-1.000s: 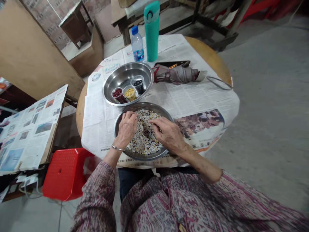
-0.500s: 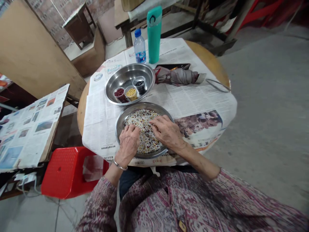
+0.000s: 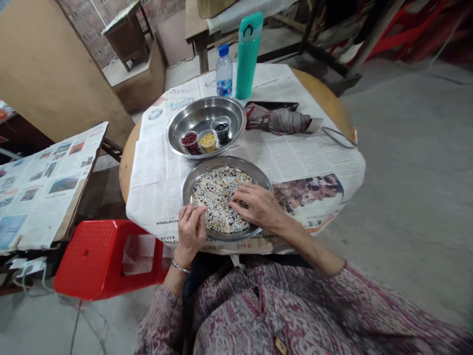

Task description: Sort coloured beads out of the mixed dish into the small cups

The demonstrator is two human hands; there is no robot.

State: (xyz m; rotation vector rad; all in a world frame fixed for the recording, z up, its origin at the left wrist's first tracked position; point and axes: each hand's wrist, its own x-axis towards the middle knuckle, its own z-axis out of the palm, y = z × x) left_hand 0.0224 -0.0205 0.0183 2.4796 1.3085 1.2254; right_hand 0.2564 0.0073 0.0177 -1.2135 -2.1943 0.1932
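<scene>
First, mixed grains (image 3: 218, 199) spread in a steel basin (image 3: 225, 164), near the front edge of a round wooden table (image 3: 318, 86), bare metal showing along the far rim. Right hand (image 3: 258, 207) lies on the grains, fingers loosely together. Left hand (image 3: 191, 231) curls at the near rim; any pinch cannot be told. Beyond: second steel basin (image 3: 192, 118) holding three small cups (image 3: 208, 140); newspaper (image 3: 314, 160) and water bottle (image 3: 223, 71), print and label too small to read.

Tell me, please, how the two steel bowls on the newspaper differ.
The far stainless-steel basin is deeper and holds three small clear cups of red, yellow and black grains; the near stainless-steel pan is shallower and holds loose mixed grains under the right hand. Both are round.
</scene>
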